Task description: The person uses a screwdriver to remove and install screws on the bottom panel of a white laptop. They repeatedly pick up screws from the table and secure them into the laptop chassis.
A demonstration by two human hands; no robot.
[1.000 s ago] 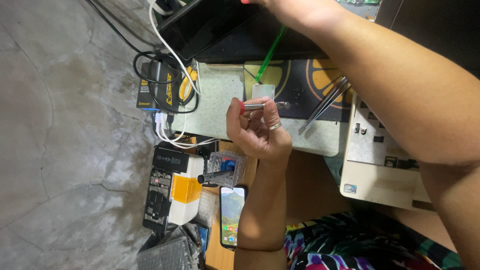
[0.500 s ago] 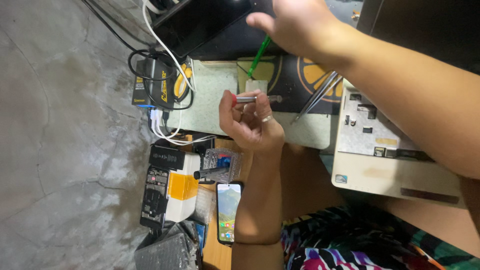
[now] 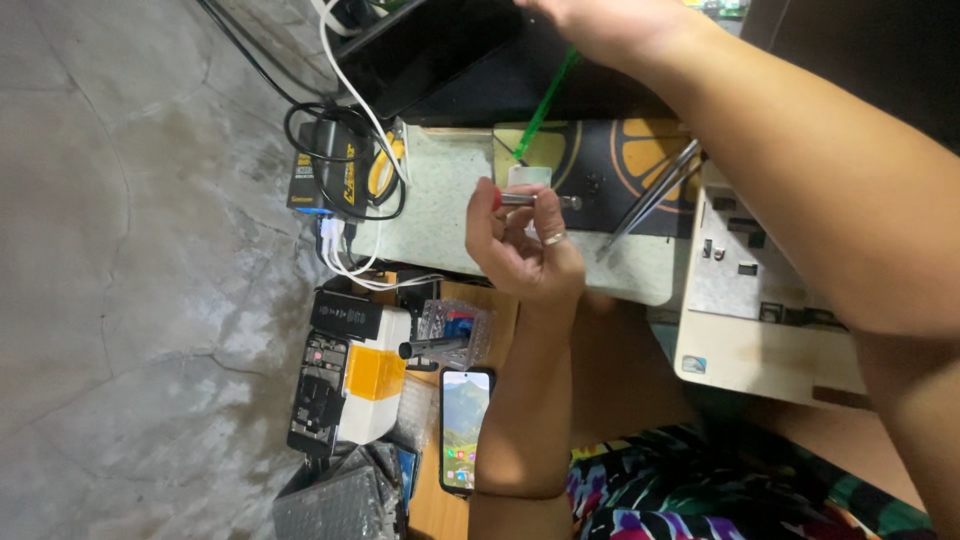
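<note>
Near the worktop's near edge lies a lit phone [image 3: 466, 428]. Just beyond it the left hand [image 3: 525, 255] has its grip closed around a small screwdriver [image 3: 535, 200], its shaft level above the pale mat [image 3: 440, 210]. Just past the shaft a small grey part [image 3: 528, 177] sits on the mat. At the far edge the right hand [image 3: 600, 25] pinches a green stick [image 3: 545, 105], tip on that part. Since a second ago both hands have barely shifted, so the work looks paused over the part, tweezers [image 3: 650, 200] untouched beside it.
</note>
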